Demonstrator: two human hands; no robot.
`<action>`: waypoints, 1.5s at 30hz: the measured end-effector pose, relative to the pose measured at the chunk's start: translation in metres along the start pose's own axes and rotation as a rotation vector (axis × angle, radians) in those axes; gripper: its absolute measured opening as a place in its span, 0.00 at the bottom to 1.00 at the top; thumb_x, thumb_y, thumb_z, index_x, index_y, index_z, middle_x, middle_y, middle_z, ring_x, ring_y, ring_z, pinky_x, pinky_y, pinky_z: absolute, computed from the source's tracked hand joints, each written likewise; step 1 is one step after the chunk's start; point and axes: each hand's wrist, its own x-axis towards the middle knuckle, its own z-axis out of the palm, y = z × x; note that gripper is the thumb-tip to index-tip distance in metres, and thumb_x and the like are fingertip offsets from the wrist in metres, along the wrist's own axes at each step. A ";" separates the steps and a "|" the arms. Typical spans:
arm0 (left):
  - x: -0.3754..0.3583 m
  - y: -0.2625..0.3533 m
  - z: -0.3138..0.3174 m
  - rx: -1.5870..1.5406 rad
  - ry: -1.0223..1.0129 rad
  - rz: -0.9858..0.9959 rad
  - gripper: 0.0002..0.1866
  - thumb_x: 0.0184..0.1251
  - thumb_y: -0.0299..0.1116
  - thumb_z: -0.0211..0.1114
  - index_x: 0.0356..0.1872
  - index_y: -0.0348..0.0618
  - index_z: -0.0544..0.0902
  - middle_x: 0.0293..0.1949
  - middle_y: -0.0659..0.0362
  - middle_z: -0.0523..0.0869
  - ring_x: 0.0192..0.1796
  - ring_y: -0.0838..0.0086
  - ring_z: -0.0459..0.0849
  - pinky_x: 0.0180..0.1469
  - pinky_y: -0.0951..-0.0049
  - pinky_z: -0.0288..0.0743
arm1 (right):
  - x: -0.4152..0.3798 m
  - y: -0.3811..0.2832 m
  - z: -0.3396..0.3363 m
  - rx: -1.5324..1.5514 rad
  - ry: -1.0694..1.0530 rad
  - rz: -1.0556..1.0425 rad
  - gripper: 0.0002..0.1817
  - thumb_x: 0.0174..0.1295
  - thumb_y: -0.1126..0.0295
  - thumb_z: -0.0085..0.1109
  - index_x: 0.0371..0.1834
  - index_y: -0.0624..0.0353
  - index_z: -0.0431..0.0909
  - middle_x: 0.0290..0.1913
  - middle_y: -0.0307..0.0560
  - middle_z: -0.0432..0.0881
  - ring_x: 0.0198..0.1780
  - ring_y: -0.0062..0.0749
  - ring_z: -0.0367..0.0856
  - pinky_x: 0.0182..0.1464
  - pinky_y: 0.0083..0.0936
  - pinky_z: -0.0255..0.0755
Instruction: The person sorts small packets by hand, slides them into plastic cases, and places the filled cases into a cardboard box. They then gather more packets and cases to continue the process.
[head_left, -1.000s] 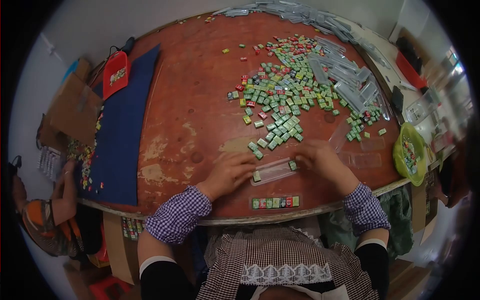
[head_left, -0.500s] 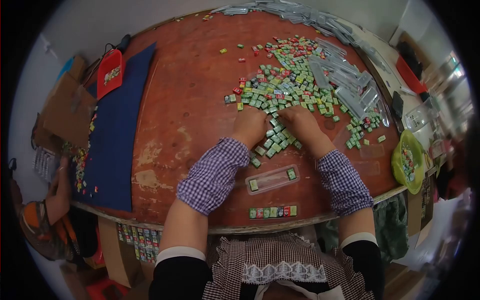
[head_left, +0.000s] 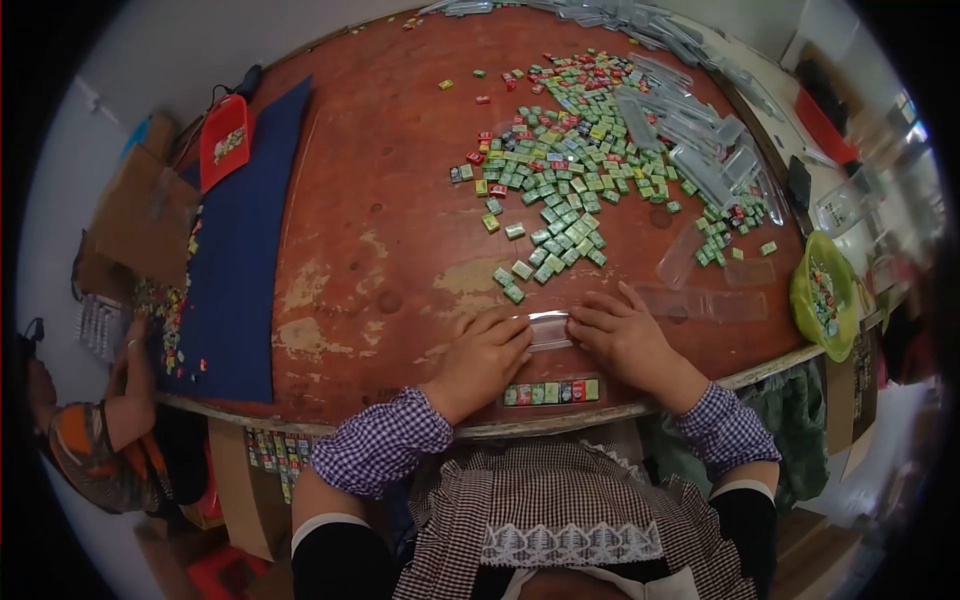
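Red-brown worktop (head_left: 350, 130), paint worn in patches, reference point the clear tray (head_left: 549, 331) near its front edge. Left hand (head_left: 482, 356) was at the left end of the clear tray, right hand (head_left: 622, 336) at the right end, fingers bent and slightly spread, covering both ends; could not tell if either pinched anything. Row of small boxes (head_left: 551, 392), green, red, black and yellow, lay just nearer the person than the clear tray. Loose small boxes (head_left: 570, 170), mostly green, spread beyond it; heaped plastic trays (head_left: 690, 150) were beyond and to its right. Flat clear pieces (head_left: 705, 304) and a yellow-green basket (head_left: 824, 298) stood right of it. Well left of it: blue cloth (head_left: 235, 260), red scoop (head_left: 226, 142) holding small pieces, and a co-worker's arm (head_left: 132, 395).
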 end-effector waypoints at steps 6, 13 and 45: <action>0.008 -0.010 -0.003 0.000 0.080 0.002 0.18 0.58 0.38 0.68 0.49 0.47 0.83 0.55 0.61 0.81 0.58 0.64 0.76 0.60 0.57 0.62 | 0.012 0.015 -0.009 0.114 -0.007 0.002 0.16 0.53 0.67 0.63 0.46 0.52 0.83 0.49 0.38 0.82 0.55 0.36 0.78 0.64 0.45 0.64; 0.073 -0.045 0.020 0.106 0.079 -0.179 0.13 0.56 0.38 0.69 0.42 0.47 0.85 0.44 0.61 0.82 0.52 0.64 0.77 0.56 0.57 0.63 | 0.077 0.049 0.018 0.035 0.036 -0.042 0.12 0.53 0.70 0.57 0.42 0.53 0.82 0.42 0.41 0.81 0.47 0.36 0.80 0.50 0.34 0.70; 0.001 -0.002 0.008 -0.012 -0.065 0.123 0.20 0.55 0.34 0.69 0.50 0.42 0.83 0.57 0.52 0.79 0.60 0.57 0.75 0.61 0.59 0.69 | 0.027 0.035 -0.003 0.200 0.137 0.202 0.07 0.54 0.69 0.65 0.35 0.57 0.83 0.37 0.45 0.81 0.40 0.43 0.80 0.41 0.39 0.74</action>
